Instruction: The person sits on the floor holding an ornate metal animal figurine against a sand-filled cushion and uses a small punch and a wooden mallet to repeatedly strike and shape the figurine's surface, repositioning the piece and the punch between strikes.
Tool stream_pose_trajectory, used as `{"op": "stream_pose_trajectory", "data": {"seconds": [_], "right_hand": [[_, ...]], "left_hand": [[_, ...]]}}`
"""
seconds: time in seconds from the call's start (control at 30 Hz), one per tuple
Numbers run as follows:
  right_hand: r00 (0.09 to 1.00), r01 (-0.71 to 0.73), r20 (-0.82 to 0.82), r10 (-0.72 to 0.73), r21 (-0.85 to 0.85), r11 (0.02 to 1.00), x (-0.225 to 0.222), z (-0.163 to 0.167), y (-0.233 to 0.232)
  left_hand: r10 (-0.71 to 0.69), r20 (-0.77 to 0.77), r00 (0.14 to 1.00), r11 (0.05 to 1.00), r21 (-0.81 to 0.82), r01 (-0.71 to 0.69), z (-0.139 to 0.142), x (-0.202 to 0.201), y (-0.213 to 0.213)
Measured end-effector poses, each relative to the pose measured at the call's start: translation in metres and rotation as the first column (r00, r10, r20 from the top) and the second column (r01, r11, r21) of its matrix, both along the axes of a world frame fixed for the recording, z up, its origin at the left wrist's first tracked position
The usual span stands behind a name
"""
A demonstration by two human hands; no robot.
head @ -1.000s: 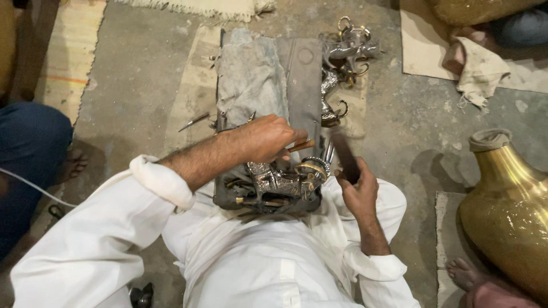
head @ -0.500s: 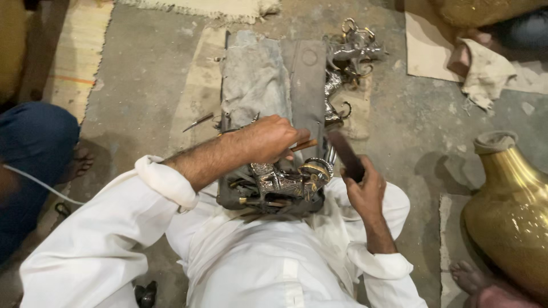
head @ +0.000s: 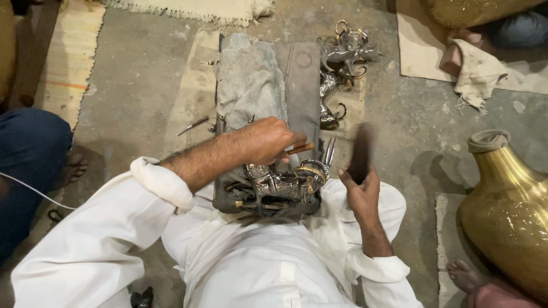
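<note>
I sit on the floor in white clothes with a dark metal block [head: 303, 85] in front of my lap. A silvery animal figurine [head: 282, 182] lies on the block's near end. My left hand [head: 265, 140] grips a thin chisel-like tool [head: 299, 149] with a wooden-coloured shaft, its tip by the figurine's head. My right hand [head: 359, 188] is raised to the right of the figurine and holds a dark hammer [head: 361, 151], blurred by motion. A grey cloth [head: 248, 85] covers the block's far left part.
More silvery figurines [head: 342, 63] lie beyond the block. A large brass vase [head: 508, 217] stands at right, with another person's foot [head: 468, 276] beside it. A crumpled cloth [head: 476, 71] lies at top right. A blue-clad leg [head: 28, 171] is at left. Loose metal tools [head: 194, 125] rest on the floor.
My right hand has lifted the hammer up and away from the chisel. My left hand stays on the chisel at the figurine.
</note>
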State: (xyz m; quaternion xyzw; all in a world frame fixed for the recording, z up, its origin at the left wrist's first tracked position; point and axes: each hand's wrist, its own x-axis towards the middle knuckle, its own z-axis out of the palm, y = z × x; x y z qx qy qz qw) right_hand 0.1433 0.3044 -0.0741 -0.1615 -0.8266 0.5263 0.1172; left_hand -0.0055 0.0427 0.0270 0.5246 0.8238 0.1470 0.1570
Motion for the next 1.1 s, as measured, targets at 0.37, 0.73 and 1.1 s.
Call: {"op": "stream_pose_trajectory", "data": {"seconds": [0.37,0.73,1.1], "right_hand": [[1.000,-0.019,-0.019,0.019,-0.008,1.000,-0.007,0.011,0.003],[0.997,0.046,-0.043,-0.056,-0.211,0.976,-0.007,0.006,0.001],[0.989,-0.047,0.148,-0.001,0.317,0.947,-0.005,0.004,0.010]], "left_hand": [[0.076,0.005,0.997,0.997,0.027,-0.076,0.003,0.003,-0.008],[0.061,0.001,0.998,0.998,0.025,-0.061,-0.003,-0.002,-0.001],[-0.002,-0.029,1.000,0.994,0.107,0.005,-0.006,-0.006,-0.002]]}}
